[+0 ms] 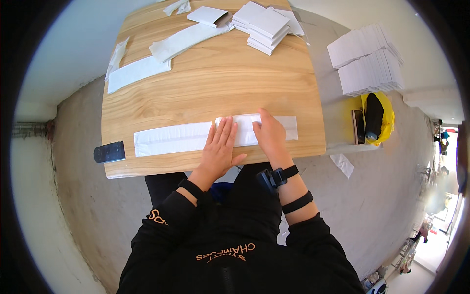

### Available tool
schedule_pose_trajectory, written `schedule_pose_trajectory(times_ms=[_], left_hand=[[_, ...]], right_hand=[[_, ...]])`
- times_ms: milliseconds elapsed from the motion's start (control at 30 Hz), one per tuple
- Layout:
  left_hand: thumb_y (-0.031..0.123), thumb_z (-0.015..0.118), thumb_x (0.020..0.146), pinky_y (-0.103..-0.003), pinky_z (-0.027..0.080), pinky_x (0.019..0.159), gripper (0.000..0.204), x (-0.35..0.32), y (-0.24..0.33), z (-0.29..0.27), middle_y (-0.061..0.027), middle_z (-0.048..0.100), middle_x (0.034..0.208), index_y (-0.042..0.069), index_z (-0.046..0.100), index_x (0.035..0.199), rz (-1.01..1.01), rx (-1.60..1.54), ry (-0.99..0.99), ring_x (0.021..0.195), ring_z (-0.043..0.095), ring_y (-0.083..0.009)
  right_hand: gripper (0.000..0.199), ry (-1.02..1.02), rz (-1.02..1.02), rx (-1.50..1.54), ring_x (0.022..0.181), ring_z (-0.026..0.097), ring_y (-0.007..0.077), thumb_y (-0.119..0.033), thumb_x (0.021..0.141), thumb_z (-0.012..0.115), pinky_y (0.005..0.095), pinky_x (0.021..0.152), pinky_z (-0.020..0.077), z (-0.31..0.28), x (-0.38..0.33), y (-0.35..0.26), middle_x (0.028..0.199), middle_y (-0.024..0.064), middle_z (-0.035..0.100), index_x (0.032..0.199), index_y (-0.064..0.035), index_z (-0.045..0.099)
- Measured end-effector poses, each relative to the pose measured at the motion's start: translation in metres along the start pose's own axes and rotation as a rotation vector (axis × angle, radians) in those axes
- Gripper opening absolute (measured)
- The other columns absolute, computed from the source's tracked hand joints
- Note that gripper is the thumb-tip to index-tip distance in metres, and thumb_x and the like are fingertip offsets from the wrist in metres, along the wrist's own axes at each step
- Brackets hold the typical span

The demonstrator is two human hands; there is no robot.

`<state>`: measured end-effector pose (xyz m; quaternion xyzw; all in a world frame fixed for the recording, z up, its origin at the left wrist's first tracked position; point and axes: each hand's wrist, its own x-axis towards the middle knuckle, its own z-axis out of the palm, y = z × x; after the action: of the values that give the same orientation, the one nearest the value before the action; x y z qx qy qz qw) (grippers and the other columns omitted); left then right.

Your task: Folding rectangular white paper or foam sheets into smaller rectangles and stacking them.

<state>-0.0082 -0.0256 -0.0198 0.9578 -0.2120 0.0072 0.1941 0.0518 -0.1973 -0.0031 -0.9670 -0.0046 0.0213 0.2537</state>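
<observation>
A long white strip of thin, wrinkled wrapping (171, 139) lies along the near edge of the wooden table. A flat white piece (245, 129) rests on its right part, and the wrapping's end (290, 127) shows thinner and greyer beyond it. My left hand (220, 149) is spread flat, fingers pointing away from me, over the left end of the white piece. Around the right part of that piece, my right hand (271, 134) is closed with curled fingers, thumb towards the left; its fingertips are partly hidden.
White flat boxes (264, 24), one separate box (208, 15) and loose wrapping strips (139, 73) lie at the table's far side. A dark phone-like object (109, 152) sits at the near left corner. Stacked white boxes (367, 63) and a yellow bag (387, 117) stand to the right.
</observation>
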Motion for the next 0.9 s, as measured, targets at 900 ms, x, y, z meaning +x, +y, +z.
schedule_pose_trajectory(times_ms=[900], left_hand=[[0.052,0.063,0.080,-0.049,0.015,0.115,0.089,-0.002,0.001,0.005,-0.0189,0.019,0.154,0.006,0.026,0.148,-0.037,0.028,-0.047,0.144,0.014,-0.0324]], right_hand=[[0.030,0.127,0.498,0.425,0.070,0.061,0.0169,-0.025,0.073,0.073,0.0327,0.067,0.0467,-0.027,-0.019,0.106,0.074,0.0076,0.066,0.089,-0.0003,0.068]])
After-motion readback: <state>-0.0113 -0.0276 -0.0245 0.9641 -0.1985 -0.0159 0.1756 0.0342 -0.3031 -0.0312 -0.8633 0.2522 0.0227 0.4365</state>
